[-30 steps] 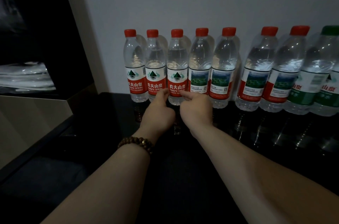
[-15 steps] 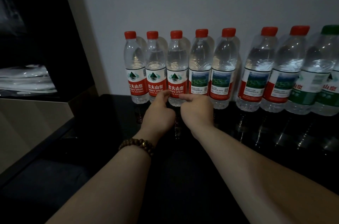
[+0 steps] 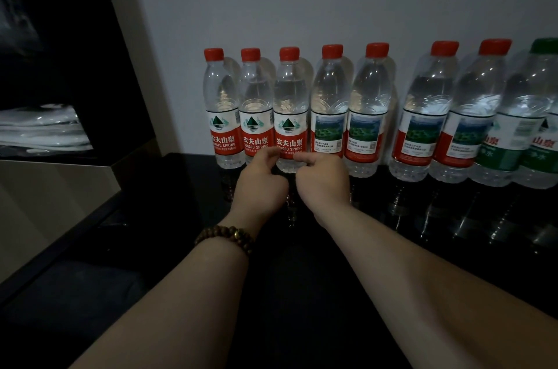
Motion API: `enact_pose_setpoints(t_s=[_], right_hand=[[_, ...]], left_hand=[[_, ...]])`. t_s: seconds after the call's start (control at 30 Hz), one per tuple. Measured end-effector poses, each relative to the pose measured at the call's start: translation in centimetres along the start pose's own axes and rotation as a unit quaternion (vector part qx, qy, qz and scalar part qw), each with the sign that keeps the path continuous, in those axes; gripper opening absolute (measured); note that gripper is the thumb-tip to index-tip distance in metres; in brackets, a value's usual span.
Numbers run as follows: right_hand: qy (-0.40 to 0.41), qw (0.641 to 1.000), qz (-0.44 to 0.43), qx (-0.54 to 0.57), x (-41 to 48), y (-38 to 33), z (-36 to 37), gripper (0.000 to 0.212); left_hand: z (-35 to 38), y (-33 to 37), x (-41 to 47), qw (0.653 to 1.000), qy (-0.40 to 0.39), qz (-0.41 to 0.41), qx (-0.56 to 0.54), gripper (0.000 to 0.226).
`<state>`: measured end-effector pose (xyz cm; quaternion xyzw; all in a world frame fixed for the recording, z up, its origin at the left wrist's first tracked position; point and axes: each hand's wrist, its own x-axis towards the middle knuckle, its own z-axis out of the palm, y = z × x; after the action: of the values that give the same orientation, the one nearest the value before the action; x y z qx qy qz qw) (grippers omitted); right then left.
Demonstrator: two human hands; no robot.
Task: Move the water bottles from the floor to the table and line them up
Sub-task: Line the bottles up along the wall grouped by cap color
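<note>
**Barely anything has moved in the last second: your hands have stayed at the foot of one bottle, so I judge you are squaring the line, not carrying.**

The dark desk already carries the row of bottles, upright against the wall from 11 o'clock round to 3 o'clock, with a wider gap after the fifth. The floor is out of sight. The third bottle, at 12 o'clock, is clear with a red cap, its red-and-white label facing you, tight against both neighbours. Your left hand and right hand flank its base, loosely fisted. Only the fingers' tips rest on the lower label, and neither hand wraps round it.
</note>
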<state>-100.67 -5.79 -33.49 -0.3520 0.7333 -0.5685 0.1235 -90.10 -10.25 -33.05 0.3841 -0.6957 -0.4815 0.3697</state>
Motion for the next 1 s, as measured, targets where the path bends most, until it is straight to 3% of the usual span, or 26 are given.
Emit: enact_pose_setpoints(t_s=[0.33, 0.5, 0.63, 0.87, 1.0], right_hand=[[-0.002, 1.0, -0.018, -0.004, 0.4, 0.4, 0.2, 0.044], [0.094, 0.994, -0.034, 0.033, 0.3, 0.5, -0.2, 0.038], [0.135, 0.986, -0.024, 0.095, 0.0, 0.0, -1.4, 0.044], [0.18, 0.982, 0.044, 0.044, 1.3, 2.3, -5.1, 0.044], [0.125, 0.986, 0.076, 0.078, 1.6, 2.4, -5.7, 0.042]], left_hand=[[0.0, 0.2, -0.1, 1.0, 0.014, 0.005, 0.018, 0.071], [0.1, 0.2, -0.1, 0.998, 0.047, 0.012, 0.04, 0.06], [0.9, 0.9, -0.5, 0.993, 0.027, 0.034, 0.109, 0.052], [3.8, 1.3, -1.6, 0.98, -0.014, 0.074, 0.184, 0.057], [3.7, 1.1, -1.8, 0.979, -0.009, 0.1, 0.179, 0.06]])
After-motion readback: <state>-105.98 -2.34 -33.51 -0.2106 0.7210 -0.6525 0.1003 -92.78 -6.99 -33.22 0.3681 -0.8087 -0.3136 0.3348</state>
